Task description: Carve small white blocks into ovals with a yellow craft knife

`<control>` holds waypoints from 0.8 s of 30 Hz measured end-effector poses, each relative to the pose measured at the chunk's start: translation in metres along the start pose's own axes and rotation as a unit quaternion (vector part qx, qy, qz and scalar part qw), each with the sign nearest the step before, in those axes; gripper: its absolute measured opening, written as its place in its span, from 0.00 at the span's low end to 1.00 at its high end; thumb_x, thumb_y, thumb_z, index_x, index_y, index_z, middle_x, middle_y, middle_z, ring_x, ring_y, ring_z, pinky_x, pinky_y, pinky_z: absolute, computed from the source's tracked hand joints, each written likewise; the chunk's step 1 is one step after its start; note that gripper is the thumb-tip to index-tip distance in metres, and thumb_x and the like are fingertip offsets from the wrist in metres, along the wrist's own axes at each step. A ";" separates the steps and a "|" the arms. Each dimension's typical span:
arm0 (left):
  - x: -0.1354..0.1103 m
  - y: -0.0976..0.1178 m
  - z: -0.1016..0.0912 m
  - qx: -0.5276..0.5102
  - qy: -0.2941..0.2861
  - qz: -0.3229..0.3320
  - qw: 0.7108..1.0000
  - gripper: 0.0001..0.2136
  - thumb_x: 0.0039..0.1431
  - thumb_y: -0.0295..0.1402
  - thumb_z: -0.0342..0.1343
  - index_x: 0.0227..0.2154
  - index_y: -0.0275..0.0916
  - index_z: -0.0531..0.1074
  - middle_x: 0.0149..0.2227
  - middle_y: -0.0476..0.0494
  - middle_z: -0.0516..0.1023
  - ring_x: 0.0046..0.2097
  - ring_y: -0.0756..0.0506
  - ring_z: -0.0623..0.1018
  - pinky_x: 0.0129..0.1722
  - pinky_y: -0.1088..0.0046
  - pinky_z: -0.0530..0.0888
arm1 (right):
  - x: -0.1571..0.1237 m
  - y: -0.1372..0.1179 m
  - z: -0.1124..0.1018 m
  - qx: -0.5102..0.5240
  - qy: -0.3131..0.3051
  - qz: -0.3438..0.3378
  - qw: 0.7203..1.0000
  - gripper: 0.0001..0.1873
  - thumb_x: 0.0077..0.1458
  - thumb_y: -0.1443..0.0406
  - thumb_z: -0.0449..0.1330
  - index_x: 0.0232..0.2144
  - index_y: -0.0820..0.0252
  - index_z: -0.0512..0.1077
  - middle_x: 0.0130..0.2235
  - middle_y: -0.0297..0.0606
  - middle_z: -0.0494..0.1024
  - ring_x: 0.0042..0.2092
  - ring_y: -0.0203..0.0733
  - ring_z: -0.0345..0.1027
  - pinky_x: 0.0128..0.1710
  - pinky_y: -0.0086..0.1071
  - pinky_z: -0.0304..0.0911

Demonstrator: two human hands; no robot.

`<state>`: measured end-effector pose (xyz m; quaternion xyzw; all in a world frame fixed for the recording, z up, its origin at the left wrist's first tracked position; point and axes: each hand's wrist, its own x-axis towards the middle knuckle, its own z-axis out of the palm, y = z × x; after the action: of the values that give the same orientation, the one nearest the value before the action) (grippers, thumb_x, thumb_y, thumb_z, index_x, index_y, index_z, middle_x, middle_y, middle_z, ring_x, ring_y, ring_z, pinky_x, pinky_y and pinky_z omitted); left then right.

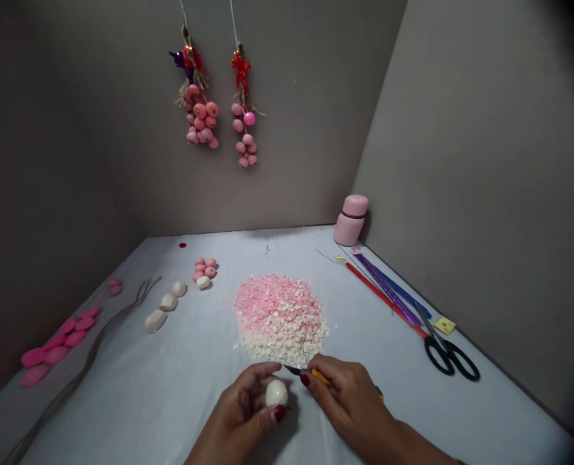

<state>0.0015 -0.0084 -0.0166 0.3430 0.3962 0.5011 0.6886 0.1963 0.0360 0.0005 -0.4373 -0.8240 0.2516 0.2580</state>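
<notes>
Near the front of the table, my left hand (pixel 245 413) is closed round a small white ball (pixel 276 392), held between thumb and fingers. My right hand (pixel 347 394) grips a yellow-handled craft knife (pixel 321 378). Its dark blade points left, just above the ball and apart from its surface as far as I can see. Directly beyond both hands lies a heap of pink and white shavings (pixel 279 310), pink at the back and white at the front.
Left are white rounded pieces (pixel 169 302), pink balls (pixel 204 266), bright pink ovals (pixel 57 342) and twine (pixel 97 339). Scissors (pixel 444 352), ribbons (pixel 388 290) and a pink flask (pixel 351 221) stand or lie right. Bead bunches (pixel 200 116) hang at the back wall.
</notes>
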 end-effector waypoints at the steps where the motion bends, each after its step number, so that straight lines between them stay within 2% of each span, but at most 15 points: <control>1: 0.000 0.000 0.000 -0.007 0.005 -0.005 1.000 0.16 0.44 0.35 0.71 0.39 0.41 0.78 0.32 0.48 0.81 0.35 0.50 0.76 0.39 0.73 0.68 | 0.000 0.000 0.000 -0.004 -0.001 -0.005 1.000 0.19 0.66 0.57 0.46 0.23 0.56 0.60 0.22 0.30 0.66 0.24 0.36 0.61 0.25 0.29 0.51; 6: 0.001 0.003 0.003 -0.024 0.033 -0.010 0.999 0.15 0.40 0.33 0.73 0.32 0.37 0.78 0.27 0.50 0.82 0.29 0.54 0.77 0.33 0.78 0.68 | -0.003 -0.005 0.002 -0.009 -0.025 -0.071 0.997 0.17 0.64 0.60 0.48 0.24 0.57 0.64 0.23 0.31 0.69 0.24 0.35 0.62 0.25 0.28 0.51; 10: 0.000 0.005 0.007 -0.023 0.044 -0.008 0.999 0.17 0.36 0.35 0.75 0.30 0.36 0.77 0.25 0.52 0.80 0.28 0.54 0.76 0.30 0.79 0.68 | -0.005 -0.007 0.004 -0.033 -0.007 -0.119 0.992 0.17 0.63 0.61 0.47 0.24 0.58 0.66 0.22 0.32 0.69 0.22 0.35 0.61 0.23 0.29 0.49; 15: -0.002 0.003 0.008 -0.023 0.031 -0.016 0.999 0.15 0.38 0.32 0.74 0.28 0.36 0.76 0.24 0.53 0.80 0.26 0.56 0.75 0.28 0.81 0.67 | -0.005 -0.007 0.005 -0.038 0.003 -0.124 0.992 0.17 0.62 0.62 0.48 0.23 0.59 0.66 0.21 0.32 0.69 0.22 0.35 0.61 0.23 0.28 0.49; 20: -0.001 0.002 0.002 -0.013 0.005 -0.015 1.000 0.13 0.41 0.30 0.73 0.31 0.37 0.77 0.27 0.51 0.81 0.29 0.55 0.77 0.31 0.80 0.69 | -0.005 -0.007 0.002 -0.030 0.005 -0.109 0.994 0.17 0.62 0.63 0.47 0.24 0.59 0.67 0.21 0.33 0.70 0.22 0.34 0.63 0.23 0.28 0.50; 24: 0.000 0.002 0.002 -0.032 -0.007 0.001 0.999 0.11 0.44 0.31 0.71 0.31 0.38 0.76 0.30 0.50 0.82 0.32 0.53 0.77 0.34 0.78 0.70 | -0.005 -0.008 0.003 -0.032 0.004 -0.127 0.991 0.18 0.64 0.61 0.47 0.24 0.59 0.67 0.21 0.32 0.69 0.22 0.35 0.62 0.23 0.28 0.50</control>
<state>0.0021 -0.0084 -0.0139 0.3248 0.3744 0.5116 0.7018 0.1925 0.0274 0.0023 -0.3385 -0.8792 0.1886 0.2773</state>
